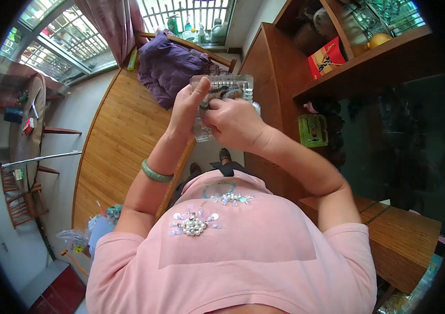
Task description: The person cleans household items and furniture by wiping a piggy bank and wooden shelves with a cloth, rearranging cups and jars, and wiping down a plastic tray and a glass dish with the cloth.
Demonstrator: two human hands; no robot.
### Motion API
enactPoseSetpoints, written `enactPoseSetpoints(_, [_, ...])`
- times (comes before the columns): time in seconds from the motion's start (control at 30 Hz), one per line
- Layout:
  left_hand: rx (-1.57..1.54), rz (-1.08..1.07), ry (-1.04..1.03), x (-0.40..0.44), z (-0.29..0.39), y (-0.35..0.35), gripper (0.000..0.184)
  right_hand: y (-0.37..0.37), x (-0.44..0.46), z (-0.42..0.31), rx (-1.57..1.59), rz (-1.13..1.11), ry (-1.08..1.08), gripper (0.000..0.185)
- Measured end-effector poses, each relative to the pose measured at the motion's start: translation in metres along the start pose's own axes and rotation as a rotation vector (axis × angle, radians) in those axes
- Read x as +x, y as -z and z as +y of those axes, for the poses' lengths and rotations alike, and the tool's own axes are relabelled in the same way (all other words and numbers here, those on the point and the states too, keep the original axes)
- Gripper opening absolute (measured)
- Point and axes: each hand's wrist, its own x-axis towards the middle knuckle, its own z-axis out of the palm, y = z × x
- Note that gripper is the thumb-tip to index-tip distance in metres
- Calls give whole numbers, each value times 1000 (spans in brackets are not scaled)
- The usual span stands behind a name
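Note:
My left hand (pixel 184 107) grips the left side of a clear, see-through box or tray (pixel 244 81), its thumb over the edge. Brown, black and grey fluffy-looking pieces (pixel 225 93) lie in the tray; their kind does not show. My right hand (pixel 237 124) is over the tray with its fingers curled in at those pieces. Whatever sits between the fingertips is hidden by the hand. A little white fluff (pixel 256 107) shows past the tray's right side. The tray is held up in front of my body, above the floor.
A wooden bed-like platform (pixel 112 120) is on the left, with a purple cloth (pixel 167 68) over a chair beyond. Wooden shelving (pixel 280 78) stands close on the right, holding a red box (pixel 327 57). A round table (pixel 26 131) is far left.

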Motion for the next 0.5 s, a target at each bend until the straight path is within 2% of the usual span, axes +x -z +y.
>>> enactPoseSetpoints(0.03, [85,35,62,0,2,2,43,5,-1,3,-171,-12,41,9])
enactPoseSetpoints(0.1, [204,52,114,3,4,9,47,6,-3,16,-292,5,60,8])
enactPoseSetpoints(0.13, [203,51,115,3,4,9,47,6,-3,20,-414,17,86,8])
enactPoseSetpoints(0.2, [118,21,167,4,9,8,47,7,5,23,-469,48,50,8])
enactPoseSetpoints(0.3, [77,52,195,6,13,11,45,-4,14,27,-82,305,58,16])
enactPoseSetpoints(0.33, [70,56,195,6,11,13,45,-9,16,24,-81,298,60,16])
enactPoseSetpoints(0.4, [72,59,227,8,10,19,43,-17,23,17,269,349,-1,13])
enactPoseSetpoints(0.43, [73,63,226,11,9,22,43,-18,24,12,272,348,2,13])
enactPoseSetpoints(0.5, [98,64,0,15,5,23,42,-16,22,3,785,193,-213,15])
